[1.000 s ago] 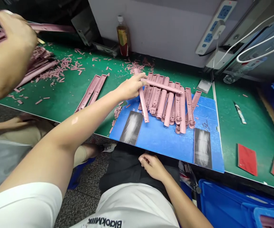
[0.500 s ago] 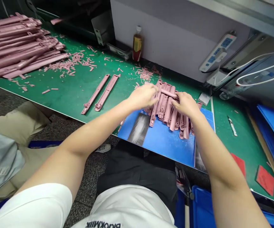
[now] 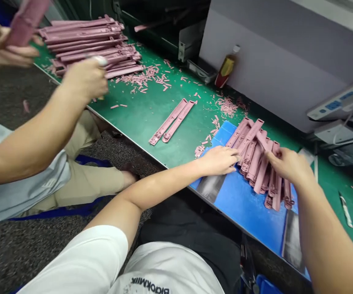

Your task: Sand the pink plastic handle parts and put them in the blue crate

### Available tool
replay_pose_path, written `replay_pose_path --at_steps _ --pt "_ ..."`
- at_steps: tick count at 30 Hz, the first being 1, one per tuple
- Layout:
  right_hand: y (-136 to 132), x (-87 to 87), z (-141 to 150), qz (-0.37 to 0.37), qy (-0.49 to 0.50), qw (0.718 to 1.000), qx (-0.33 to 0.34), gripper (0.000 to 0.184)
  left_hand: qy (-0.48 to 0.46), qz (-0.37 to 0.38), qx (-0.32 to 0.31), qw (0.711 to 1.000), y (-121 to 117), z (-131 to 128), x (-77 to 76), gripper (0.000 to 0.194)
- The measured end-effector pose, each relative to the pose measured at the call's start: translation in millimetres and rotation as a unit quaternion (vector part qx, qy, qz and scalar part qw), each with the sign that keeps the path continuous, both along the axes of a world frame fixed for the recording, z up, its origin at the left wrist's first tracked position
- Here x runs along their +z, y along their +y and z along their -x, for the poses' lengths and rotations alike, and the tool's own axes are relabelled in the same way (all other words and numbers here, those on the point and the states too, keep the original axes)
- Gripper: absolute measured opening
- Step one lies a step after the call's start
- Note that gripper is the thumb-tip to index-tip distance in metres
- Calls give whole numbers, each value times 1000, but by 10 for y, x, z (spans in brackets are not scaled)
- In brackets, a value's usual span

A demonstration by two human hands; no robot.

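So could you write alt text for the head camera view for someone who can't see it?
The person's right hand touches a heap of pink moulded strips on a blue board, with the left hand resting on the board beside it, on a green workbench. Nearby, a co-worker holds a strip above a larger stack and scattered pink scraps.

left grip [image 3: 217,160] lies flat, right grip [image 3: 288,165] curls downward

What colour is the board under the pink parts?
The plastic board is bright blue, clearest in the head view.
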State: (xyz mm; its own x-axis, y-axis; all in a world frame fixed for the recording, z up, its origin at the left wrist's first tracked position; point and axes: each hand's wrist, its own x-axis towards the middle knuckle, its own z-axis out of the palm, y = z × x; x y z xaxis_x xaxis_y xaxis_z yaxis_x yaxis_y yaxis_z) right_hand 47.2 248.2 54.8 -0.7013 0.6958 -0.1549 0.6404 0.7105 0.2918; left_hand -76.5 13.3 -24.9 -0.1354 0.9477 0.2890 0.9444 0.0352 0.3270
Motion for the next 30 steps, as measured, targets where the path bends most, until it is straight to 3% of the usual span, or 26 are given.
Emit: replay_pose_path --at_steps 3,6,11,16,20,22,26,30 --pt "-191 -151 -79 61 51 997 -19 51 5 -25 4 1000 59 -34 -99 42" --pt "-375 -298 -49 116 131 985 8 61 -6 -50 17 999 94 -32 -198 45" --pt "-553 -316 -100 132 242 961 38 47 -41 -66 6 997 -27 61 -238 48" --pt "-385 -152 -595 106 272 956 -25 37 -68 -60 13 996 -115 101 -176 50" --pt "-131 -112 -1169 51 213 964 -153 40 -83 -44 110 990 -87 116 -127 47" --pt "-58 -171 -1361 64 167 966 -188 44 -72 -7 159 985 4 163 -101 47" --pt "-10 -358 -1399 97 127 974 -160 44 -55 61 209 974 360 344 -50 34" --pt "-16 -417 -1352 99 144 973 -151 32 -156 91 213 960 658 554 0 10"
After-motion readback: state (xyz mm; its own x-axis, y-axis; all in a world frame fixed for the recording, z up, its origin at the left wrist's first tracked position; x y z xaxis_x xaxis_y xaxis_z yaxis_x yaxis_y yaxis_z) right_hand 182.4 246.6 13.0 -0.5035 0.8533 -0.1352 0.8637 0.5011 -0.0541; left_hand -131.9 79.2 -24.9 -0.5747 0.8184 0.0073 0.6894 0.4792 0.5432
